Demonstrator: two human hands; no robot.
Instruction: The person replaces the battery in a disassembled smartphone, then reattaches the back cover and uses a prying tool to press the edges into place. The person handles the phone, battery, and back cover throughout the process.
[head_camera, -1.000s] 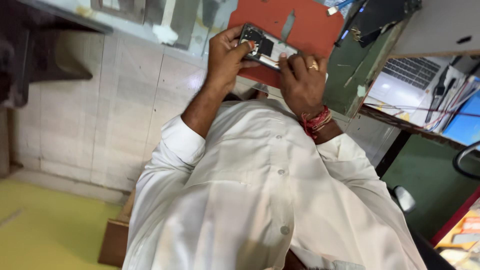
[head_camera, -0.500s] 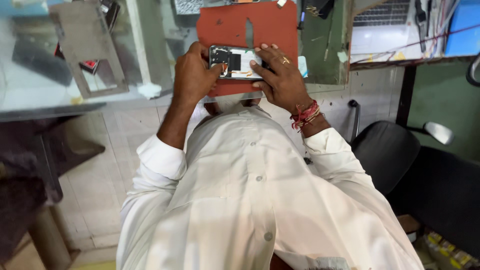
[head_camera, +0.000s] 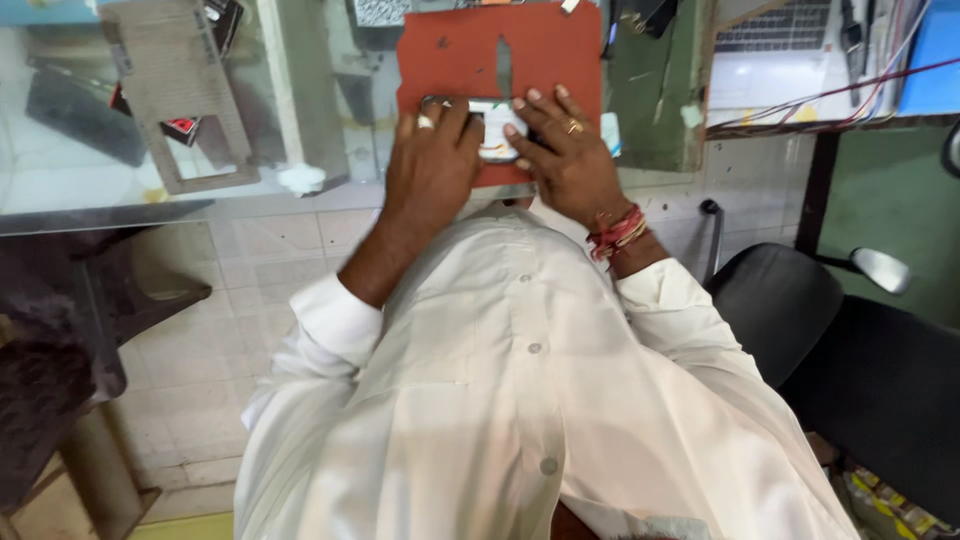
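Both hands rest on the red mat (head_camera: 455, 55), which lies at the near edge of the glass counter (head_camera: 120, 185). Between them sits the phone (head_camera: 495, 128), flat on the mat and mostly covered; only a pale strip of it shows.

My left hand (head_camera: 432, 165) is curled over the phone's left end, fingers bent and closed around it, with a ring on one finger. My right hand (head_camera: 568, 160) presses on the phone's right end, fingers partly spread, tips laid on its top face; I cannot tell whether the thumb grips underneath. Red threads circle the right wrist.

A thin grey tool (head_camera: 504, 68) lies on the mat just beyond the phone, pointing away from me. A laptop (head_camera: 765, 45) stands at far right on the bench, with red cables (head_camera: 850, 85) running across it. A black chair (head_camera: 850, 360) sits near right. My white shirt (head_camera: 500, 400) fills the near view.
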